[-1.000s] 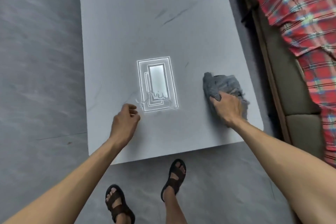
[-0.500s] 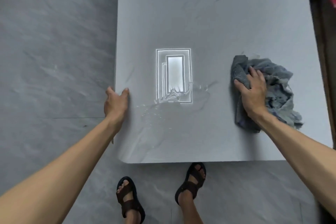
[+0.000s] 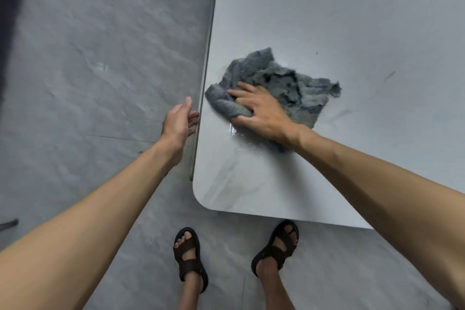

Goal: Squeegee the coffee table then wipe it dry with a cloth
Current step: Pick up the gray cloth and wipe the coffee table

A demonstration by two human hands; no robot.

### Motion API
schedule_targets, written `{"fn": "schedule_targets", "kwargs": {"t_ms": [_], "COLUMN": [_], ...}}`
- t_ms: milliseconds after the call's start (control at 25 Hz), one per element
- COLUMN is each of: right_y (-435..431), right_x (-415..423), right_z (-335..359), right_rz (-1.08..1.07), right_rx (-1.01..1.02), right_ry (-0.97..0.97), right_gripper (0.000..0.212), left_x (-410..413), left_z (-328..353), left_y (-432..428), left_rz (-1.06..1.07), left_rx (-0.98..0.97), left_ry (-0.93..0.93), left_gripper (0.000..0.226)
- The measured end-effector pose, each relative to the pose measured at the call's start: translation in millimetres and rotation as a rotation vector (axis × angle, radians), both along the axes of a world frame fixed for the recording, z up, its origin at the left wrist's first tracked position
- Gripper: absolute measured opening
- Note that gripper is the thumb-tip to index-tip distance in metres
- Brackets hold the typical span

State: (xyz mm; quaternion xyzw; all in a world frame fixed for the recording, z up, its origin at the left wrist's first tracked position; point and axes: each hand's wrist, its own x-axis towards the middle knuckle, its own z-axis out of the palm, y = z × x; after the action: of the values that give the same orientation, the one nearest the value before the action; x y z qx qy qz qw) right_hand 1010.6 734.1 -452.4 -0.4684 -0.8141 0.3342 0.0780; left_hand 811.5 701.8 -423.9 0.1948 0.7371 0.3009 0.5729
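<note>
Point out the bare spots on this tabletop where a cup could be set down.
The coffee table is bare across its far half, beyond the cloth, and to the right of the cloth. The near corner is bare but looks wet. It is crowded only by the left edge, where the right hand presses the cloth and the left hand hovers.

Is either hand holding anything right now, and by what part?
The right hand presses on the cloth's near-left bunched end, fingers curled over it. The left hand holds nothing.

Bare forearms with no sleeves, two bare hands, feet in dark brown strappy sandals (image 3: 276, 246), toes showing
</note>
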Motion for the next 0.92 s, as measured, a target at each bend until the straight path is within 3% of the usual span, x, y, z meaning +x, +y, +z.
{"fn": "schedule_targets", "kwargs": {"t_ms": [160,360,400,480,560,600,680,800,920], "right_y": [-24,-55,-61,-69,-69,-70,-77,-82,-80], "right_x": [-34,-9,-5,-4,-16,-26,-39,-25,16], "right_z": [2,10,10,7,6,5,-3,-9,-13], "right_rz": [0.278,0.68,0.645,0.271,-0.249,-0.374,-0.366,-0.195,0.014], "right_rx": [0.088,0.091,0.116,0.229,0.183,0.123,0.124,0.293,0.386], "right_ry": [-0.064,-0.137,-0.105,-0.084,-0.248,-0.358,-0.473,-0.354,-0.296], "right_gripper": [0.045,0.042,0.043,0.057,0.081,0.092,0.093,0.064,0.053], "left_x": [-12,-15,-13,-8,-2,0,7,19,41], "left_z": [-5,-9,-8,-5,-1,0,0,2,4], "left_y": [-10,-37,-40,-44,-44,-45,-44,-50,-61], "left_rz": [-0.073,-0.315,-0.334,-0.327,-0.32,-0.326,-0.374,-0.578,-0.817], "left_rx": [0.014,-0.006,0.003,0.017,0.019,0.021,0.044,0.1,0.163], "left_ry": [0.038,0.243,0.279,0.329,0.407,0.444,0.505,0.654,0.76], "left_gripper": [0.027,0.044,0.044,0.043,0.046,0.048,0.051,0.055,0.061]}}
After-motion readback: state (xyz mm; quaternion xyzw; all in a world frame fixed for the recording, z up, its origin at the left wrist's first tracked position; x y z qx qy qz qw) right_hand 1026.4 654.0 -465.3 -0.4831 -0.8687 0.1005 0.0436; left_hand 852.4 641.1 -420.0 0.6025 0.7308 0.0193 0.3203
